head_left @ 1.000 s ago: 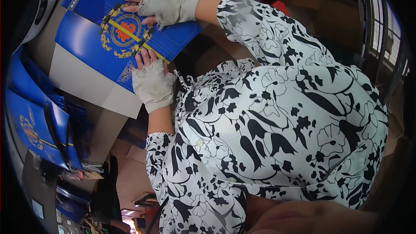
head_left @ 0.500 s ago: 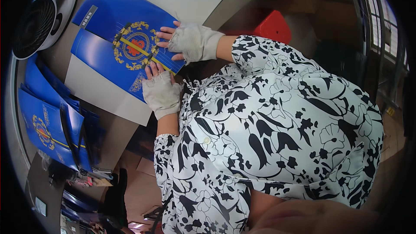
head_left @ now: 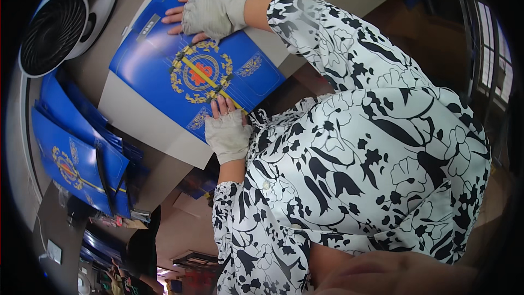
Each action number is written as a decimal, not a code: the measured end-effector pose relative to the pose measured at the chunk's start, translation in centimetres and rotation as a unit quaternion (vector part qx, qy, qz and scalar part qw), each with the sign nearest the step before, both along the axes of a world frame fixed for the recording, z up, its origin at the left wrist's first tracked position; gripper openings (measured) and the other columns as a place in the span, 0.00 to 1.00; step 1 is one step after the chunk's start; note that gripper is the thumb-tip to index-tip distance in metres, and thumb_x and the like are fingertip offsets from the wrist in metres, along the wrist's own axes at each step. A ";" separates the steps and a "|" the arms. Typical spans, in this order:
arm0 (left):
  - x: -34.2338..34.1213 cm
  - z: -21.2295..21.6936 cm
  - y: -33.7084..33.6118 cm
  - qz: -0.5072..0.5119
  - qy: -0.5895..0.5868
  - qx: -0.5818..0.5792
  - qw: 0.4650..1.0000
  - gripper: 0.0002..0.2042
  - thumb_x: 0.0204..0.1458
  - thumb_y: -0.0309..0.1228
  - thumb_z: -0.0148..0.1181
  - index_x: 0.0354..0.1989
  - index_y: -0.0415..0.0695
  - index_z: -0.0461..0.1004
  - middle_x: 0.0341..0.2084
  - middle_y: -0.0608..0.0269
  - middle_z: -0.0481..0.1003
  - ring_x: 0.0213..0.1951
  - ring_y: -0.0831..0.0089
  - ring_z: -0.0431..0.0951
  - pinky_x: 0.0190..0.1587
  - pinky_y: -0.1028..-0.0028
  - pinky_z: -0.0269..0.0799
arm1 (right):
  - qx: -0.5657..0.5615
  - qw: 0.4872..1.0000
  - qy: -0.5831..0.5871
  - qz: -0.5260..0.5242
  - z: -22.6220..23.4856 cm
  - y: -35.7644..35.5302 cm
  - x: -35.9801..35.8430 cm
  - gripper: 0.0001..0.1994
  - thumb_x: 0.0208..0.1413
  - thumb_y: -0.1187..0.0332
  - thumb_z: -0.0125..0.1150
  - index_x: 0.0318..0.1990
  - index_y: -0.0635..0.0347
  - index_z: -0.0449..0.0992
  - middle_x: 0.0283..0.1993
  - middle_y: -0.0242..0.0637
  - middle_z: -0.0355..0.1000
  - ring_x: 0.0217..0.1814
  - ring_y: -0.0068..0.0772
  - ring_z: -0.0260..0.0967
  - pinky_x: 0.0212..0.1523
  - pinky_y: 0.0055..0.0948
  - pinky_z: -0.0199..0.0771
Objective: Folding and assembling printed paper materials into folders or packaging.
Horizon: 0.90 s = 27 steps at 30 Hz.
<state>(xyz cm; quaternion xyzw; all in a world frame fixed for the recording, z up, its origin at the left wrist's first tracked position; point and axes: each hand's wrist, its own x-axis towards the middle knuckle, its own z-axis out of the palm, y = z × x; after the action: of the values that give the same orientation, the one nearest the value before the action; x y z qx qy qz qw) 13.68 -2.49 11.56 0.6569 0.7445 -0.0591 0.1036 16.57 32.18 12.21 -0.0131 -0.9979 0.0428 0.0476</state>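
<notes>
A blue printed card sheet (head_left: 191,71) with a gold and red emblem lies flat on a pale sheet (head_left: 136,120) on the table. My right hand (head_left: 207,13), in a grey fingerless glove, rests flat on the sheet's far corner with fingers spread. My left hand (head_left: 226,131), gloved the same way, is at the near edge with its fingers curled over the blue card beside the emblem. Both patterned black-and-white sleeves reach in from the right and below.
A white round fan (head_left: 60,27) stands at the upper left. A stack of similar blue card pieces (head_left: 76,158) lies to the left. Below it are dark clutter and a floor area, too dim to make out.
My right hand has slid from beside the emblem to the sheet's far corner. My left hand stays at the near edge. The view has shifted, so the fan shows more fully.
</notes>
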 end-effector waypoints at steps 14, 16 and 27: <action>-4.2 0.2 -0.5 0.007 -0.062 0.040 0.997 0.31 0.54 0.38 0.60 0.68 0.40 0.68 0.71 0.48 0.65 0.71 0.49 0.64 0.67 0.43 0.61 | -0.131 0.920 -0.086 -0.358 -0.9 -18.0 11.3 0.41 0.60 0.44 0.59 0.72 0.65 0.61 0.77 0.59 0.53 0.81 0.58 0.48 0.75 0.60 0.51; -4.5 0.2 -0.4 0.002 -0.066 0.049 0.997 0.31 0.54 0.38 0.60 0.68 0.40 0.68 0.71 0.49 0.65 0.71 0.50 0.64 0.67 0.43 0.61 | -0.113 0.902 -0.092 -0.405 -1.3 -17.8 9.8 0.42 0.60 0.43 0.59 0.72 0.66 0.60 0.77 0.59 0.53 0.81 0.58 0.48 0.75 0.62 0.51; -3.1 -0.2 -0.3 -0.001 -0.035 0.044 0.998 0.29 0.54 0.40 0.58 0.65 0.42 0.72 0.71 0.48 0.64 0.70 0.50 0.66 0.65 0.43 0.63 | -0.098 0.877 -0.041 -0.469 -2.5 -8.8 2.0 0.47 0.62 0.34 0.49 0.76 0.66 0.54 0.81 0.56 0.46 0.85 0.53 0.39 0.78 0.64 0.40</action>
<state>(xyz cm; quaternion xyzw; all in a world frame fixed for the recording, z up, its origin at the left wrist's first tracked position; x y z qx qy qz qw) 10.61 -2.79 11.41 0.6631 0.7417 -0.0031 0.1005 18.56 23.39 9.73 -0.4857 -0.8666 0.1127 0.0193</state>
